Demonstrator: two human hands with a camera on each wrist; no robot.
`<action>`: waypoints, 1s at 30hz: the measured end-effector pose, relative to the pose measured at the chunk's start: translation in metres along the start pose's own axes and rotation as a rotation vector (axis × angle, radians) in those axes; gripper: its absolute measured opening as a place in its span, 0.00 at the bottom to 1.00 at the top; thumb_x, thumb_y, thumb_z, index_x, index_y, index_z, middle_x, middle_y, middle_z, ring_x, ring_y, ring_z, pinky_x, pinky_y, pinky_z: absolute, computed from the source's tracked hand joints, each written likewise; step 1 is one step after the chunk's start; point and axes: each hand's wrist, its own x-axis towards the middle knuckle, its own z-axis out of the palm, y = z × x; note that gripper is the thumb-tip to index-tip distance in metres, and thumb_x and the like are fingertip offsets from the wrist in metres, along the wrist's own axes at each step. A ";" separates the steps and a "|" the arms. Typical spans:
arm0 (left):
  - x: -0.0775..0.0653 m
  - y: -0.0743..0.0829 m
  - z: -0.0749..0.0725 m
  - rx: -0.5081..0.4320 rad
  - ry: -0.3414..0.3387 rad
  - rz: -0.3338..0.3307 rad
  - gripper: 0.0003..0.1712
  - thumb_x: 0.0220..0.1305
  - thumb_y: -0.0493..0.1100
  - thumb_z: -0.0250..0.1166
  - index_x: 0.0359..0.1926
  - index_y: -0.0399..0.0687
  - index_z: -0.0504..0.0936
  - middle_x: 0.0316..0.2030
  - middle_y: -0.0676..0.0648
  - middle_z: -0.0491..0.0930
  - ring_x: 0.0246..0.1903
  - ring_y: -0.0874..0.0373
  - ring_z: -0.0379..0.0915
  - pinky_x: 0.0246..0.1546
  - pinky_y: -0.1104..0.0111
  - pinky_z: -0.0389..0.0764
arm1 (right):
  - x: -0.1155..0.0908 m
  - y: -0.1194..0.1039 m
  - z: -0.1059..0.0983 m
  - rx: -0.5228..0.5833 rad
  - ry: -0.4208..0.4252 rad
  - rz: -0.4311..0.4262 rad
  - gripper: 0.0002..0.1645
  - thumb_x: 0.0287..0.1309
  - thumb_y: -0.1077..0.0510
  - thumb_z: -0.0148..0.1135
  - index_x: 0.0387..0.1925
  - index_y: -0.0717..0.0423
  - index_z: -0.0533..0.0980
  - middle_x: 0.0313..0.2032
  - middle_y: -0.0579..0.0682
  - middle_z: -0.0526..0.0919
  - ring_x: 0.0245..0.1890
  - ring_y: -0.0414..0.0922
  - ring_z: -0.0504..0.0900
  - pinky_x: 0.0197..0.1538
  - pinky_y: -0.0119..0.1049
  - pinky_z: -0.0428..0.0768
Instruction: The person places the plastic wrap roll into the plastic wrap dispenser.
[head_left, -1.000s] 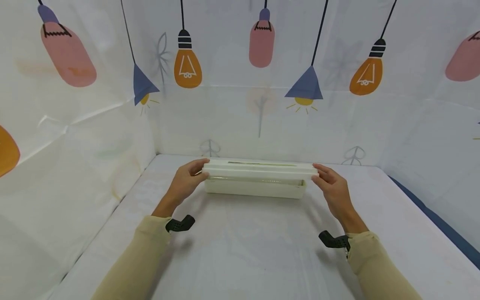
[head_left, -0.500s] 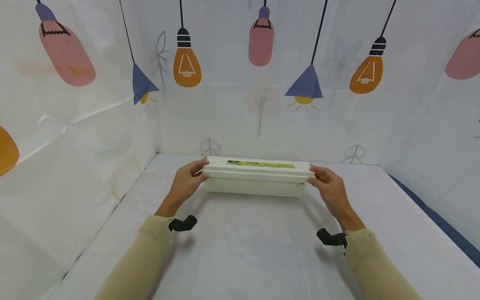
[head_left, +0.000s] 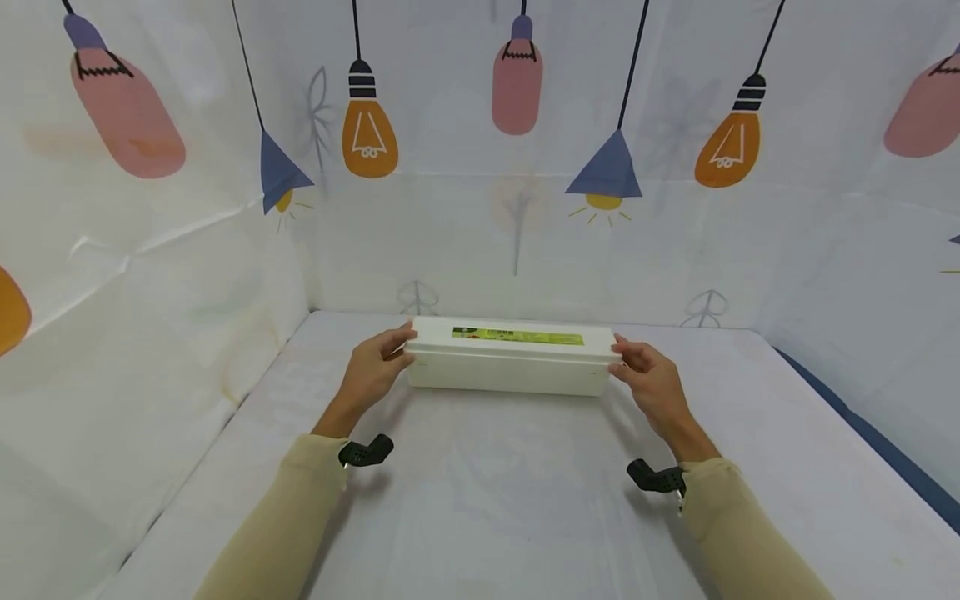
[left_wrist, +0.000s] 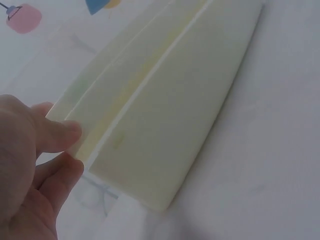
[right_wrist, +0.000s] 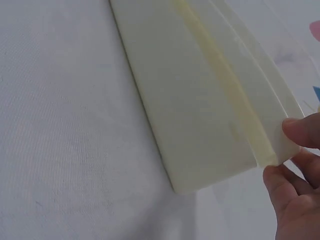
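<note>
A long white plastic box (head_left: pixel 510 377) lies crosswise on the table. Its white lid (head_left: pixel 435 330), with a yellow-green label (head_left: pixel 517 336) on top, sits over the box. At the lid's left end my left hand (head_left: pixel 369 373) pinches the edge between thumb and fingers. My right hand (head_left: pixel 652 385) pinches the opposite end the same way. Up close in the left wrist view, the left thumb lies on the lid's stepped side, above the box wall (left_wrist: pixel 165 110). In the right wrist view a yellowish strip (right_wrist: pixel 235 95) runs along the seam. The box's inside is hidden.
The white-covered table (head_left: pixel 495 492) reaches toward me in front of the box. A white curtain (head_left: pixel 450 233) printed with lamps and bulbs hangs behind, and another stretch closes the left side. A blue strip (head_left: pixel 862 425) runs past the table's right edge.
The lid has come down from a tilted, raised position onto the box, covering the gap at the front. Its label has come into view. Both hands have kept hold; the right shifted slightly left.
</note>
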 end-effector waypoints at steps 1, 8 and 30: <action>0.000 -0.001 0.000 -0.004 0.000 0.002 0.23 0.68 0.31 0.64 0.63 0.39 0.77 0.70 0.51 0.67 0.67 0.55 0.66 0.60 0.67 0.73 | 0.001 0.001 0.000 -0.001 0.001 -0.004 0.22 0.66 0.71 0.61 0.58 0.75 0.70 0.71 0.63 0.64 0.71 0.58 0.63 0.59 0.23 0.72; 0.000 0.000 0.001 -0.022 0.011 0.008 0.22 0.67 0.28 0.63 0.61 0.34 0.77 0.69 0.47 0.68 0.67 0.52 0.66 0.60 0.65 0.73 | 0.004 0.003 0.003 -0.016 -0.005 0.002 0.21 0.66 0.71 0.60 0.59 0.75 0.70 0.71 0.62 0.63 0.71 0.58 0.62 0.59 0.23 0.72; 0.005 -0.019 0.003 0.002 0.015 -0.043 0.20 0.68 0.32 0.64 0.60 0.40 0.80 0.68 0.54 0.69 0.66 0.56 0.67 0.61 0.64 0.73 | 0.007 0.008 0.006 -0.093 -0.028 0.068 0.22 0.68 0.67 0.61 0.60 0.72 0.71 0.73 0.55 0.62 0.72 0.54 0.62 0.59 0.21 0.71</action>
